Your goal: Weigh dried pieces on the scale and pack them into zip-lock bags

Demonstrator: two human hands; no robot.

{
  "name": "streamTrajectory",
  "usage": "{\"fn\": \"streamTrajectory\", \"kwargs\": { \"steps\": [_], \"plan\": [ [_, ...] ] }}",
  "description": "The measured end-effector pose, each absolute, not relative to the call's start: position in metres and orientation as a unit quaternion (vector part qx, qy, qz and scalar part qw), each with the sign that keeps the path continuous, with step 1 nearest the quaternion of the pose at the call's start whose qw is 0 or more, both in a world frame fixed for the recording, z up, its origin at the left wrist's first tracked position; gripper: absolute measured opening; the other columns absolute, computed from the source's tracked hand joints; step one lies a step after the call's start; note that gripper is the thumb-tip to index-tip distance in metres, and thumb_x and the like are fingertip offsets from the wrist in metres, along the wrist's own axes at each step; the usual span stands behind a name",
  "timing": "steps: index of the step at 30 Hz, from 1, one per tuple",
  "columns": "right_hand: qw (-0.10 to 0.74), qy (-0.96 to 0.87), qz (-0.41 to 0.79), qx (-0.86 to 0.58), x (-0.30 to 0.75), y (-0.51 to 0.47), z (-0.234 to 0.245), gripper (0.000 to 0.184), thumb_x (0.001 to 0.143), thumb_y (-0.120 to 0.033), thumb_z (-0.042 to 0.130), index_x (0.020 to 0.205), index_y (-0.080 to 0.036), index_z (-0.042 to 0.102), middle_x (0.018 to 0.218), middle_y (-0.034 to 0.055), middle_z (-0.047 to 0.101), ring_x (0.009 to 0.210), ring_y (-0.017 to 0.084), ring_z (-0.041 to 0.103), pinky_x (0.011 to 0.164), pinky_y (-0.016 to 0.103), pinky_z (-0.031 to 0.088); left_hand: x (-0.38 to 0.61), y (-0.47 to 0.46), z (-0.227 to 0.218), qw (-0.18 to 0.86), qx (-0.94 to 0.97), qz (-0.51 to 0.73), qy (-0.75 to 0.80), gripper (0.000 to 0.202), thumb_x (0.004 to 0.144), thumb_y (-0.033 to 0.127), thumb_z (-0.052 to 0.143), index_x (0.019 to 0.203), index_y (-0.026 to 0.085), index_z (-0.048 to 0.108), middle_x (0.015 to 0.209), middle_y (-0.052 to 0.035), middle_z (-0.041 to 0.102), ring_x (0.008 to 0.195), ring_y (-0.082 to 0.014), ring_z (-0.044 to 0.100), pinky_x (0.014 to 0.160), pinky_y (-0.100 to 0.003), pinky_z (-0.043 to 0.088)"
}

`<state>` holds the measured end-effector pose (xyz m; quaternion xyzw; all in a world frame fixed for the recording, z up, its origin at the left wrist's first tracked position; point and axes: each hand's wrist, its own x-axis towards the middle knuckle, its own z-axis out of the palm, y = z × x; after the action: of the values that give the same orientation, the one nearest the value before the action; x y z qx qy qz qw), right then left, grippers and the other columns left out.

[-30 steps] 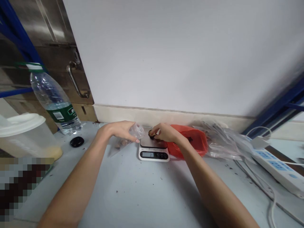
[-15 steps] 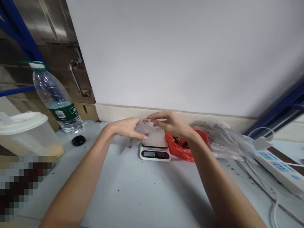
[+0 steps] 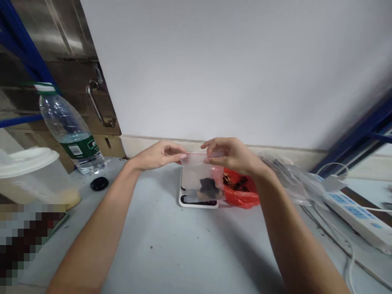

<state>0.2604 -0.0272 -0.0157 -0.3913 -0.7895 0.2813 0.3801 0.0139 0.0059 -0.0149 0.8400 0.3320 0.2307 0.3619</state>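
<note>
A clear zip-lock bag (image 3: 194, 169) hangs between my hands in front of the kitchen scale (image 3: 199, 204), with a few dark, flat pieces (image 3: 208, 188) in its bottom. My left hand (image 3: 161, 155) pinches the bag's upper left corner between thumb and finger. At the upper right end of the pink seal, my right hand (image 3: 228, 154) grips the bag with thumb and fingers. The bag covers most of the scale's plate and part of its display. Just right of the scale lies an opened red plastic bag (image 3: 241, 196) holding more dark pieces, partly behind my right wrist.
At the left stand a water bottle (image 3: 76, 143) and a lidded plastic jug (image 3: 30, 175), with a round black lid (image 3: 99, 183) nearby. Clear bags (image 3: 288, 179) lie at the right beside a power strip (image 3: 358, 216) and its cables. A white wall (image 3: 214, 73) rises behind.
The zip-lock bag has moved from left of the scale to in front of it and now hangs spread out. My right hand has closed on its right end.
</note>
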Motion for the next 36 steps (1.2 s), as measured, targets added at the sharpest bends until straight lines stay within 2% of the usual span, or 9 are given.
{"fn": "streamTrajectory", "kwargs": {
  "steps": [3,6,9,13,16,18,22,27,36],
  "plan": [
    [0.401,-0.774,0.293,-0.393,0.262,-0.028,-0.014,0.023,0.072,-0.036,0.073,0.07,-0.019,0.057,0.087,0.006,0.07,0.076,0.018,0.065,0.072,0.033,0.052,0.016,0.006,-0.016,0.348,0.826,0.291,0.335,0.029,0.081,0.042,0.07,0.092,0.016,0.075,0.089,-0.0066,0.077,0.088,-0.0208,0.071,0.086,-0.034,0.057],
    [0.409,-0.777,0.284,-0.384,0.263,-0.029,-0.012,0.023,0.073,-0.033,0.074,0.072,-0.02,0.055,0.074,0.0014,0.064,0.074,0.017,0.063,0.073,0.034,0.051,0.018,0.003,-0.013,0.343,0.811,0.337,0.333,0.025,0.081,0.039,0.069,0.085,0.015,0.075,0.084,-0.0065,0.077,0.081,-0.0194,0.071,0.08,-0.032,0.058],
    [0.395,-0.792,0.276,-0.375,0.265,-0.03,-0.011,0.023,0.073,-0.032,0.074,0.076,-0.021,0.055,0.075,0.0003,0.064,0.073,0.017,0.063,0.073,0.034,0.052,0.019,-0.002,-0.009,0.315,0.826,0.337,0.325,0.022,0.08,0.037,0.069,0.085,0.016,0.075,0.081,-0.0055,0.076,0.077,-0.0183,0.071,0.075,-0.03,0.057],
    [0.374,-0.799,0.28,-0.379,0.263,-0.031,-0.011,0.023,0.073,-0.03,0.074,0.085,-0.021,0.057,0.074,-0.0003,0.066,0.072,0.016,0.064,0.072,0.034,0.053,0.022,-0.008,-0.003,0.217,0.853,0.34,0.332,0.02,0.084,0.035,0.064,0.08,0.017,0.072,0.078,-0.0034,0.075,0.075,-0.017,0.069,0.071,-0.028,0.054],
    [0.355,-0.802,0.275,-0.394,0.257,-0.033,-0.01,0.024,0.075,-0.033,0.074,0.092,-0.02,0.063,0.075,0.0012,0.067,0.071,0.017,0.065,0.068,0.033,0.053,0.026,-0.013,0.0,0.144,0.866,0.342,0.336,0.018,0.087,0.032,0.06,0.081,0.018,0.07,0.079,-0.0025,0.074,0.076,-0.0171,0.069,0.068,-0.026,0.051],
    [0.353,-0.81,0.254,-0.394,0.251,-0.035,-0.01,0.022,0.079,-0.037,0.071,0.089,-0.018,0.068,0.08,0.0042,0.07,0.075,0.018,0.065,0.069,0.032,0.053,0.029,-0.016,0.001,0.121,0.871,0.345,0.329,0.017,0.087,0.03,0.059,0.081,0.018,0.069,0.079,-0.002,0.073,0.076,-0.0168,0.068,0.064,-0.025,0.049],
    [0.383,-0.818,0.216,-0.372,0.238,-0.036,-0.01,0.022,0.085,-0.036,0.063,0.08,-0.017,0.072,0.08,0.0053,0.073,0.076,0.017,0.063,0.073,0.033,0.05,0.033,-0.021,0.004,0.115,0.873,0.351,0.319,0.016,0.087,0.03,0.059,0.078,0.018,0.066,0.078,-0.0016,0.072,0.074,-0.0165,0.067,0.059,-0.023,0.046],
    [0.431,-0.798,0.224,-0.356,0.23,-0.036,-0.014,0.02,0.084,-0.034,0.065,0.076,-0.017,0.072,0.08,0.0047,0.074,0.077,0.017,0.064,0.071,0.031,0.048,0.031,-0.022,0.005,0.122,0.884,0.337,0.301,0.016,0.088,0.029,0.057,0.077,0.019,0.061,0.077,-0.0007,0.069,0.073,-0.0151,0.065,0.064,-0.024,0.047],
    [0.414,-0.805,0.209,-0.371,0.238,-0.036,-0.012,0.02,0.082,-0.034,0.064,0.075,-0.017,0.071,0.08,0.0045,0.074,0.073,0.017,0.063,0.069,0.031,0.047,0.024,-0.022,0.008,0.087,0.906,0.297,0.289,0.016,0.091,0.028,0.049,0.077,0.02,0.052,0.078,-0.001,0.064,0.07,-0.0149,0.06,0.063,-0.026,0.045]
  ]
}}
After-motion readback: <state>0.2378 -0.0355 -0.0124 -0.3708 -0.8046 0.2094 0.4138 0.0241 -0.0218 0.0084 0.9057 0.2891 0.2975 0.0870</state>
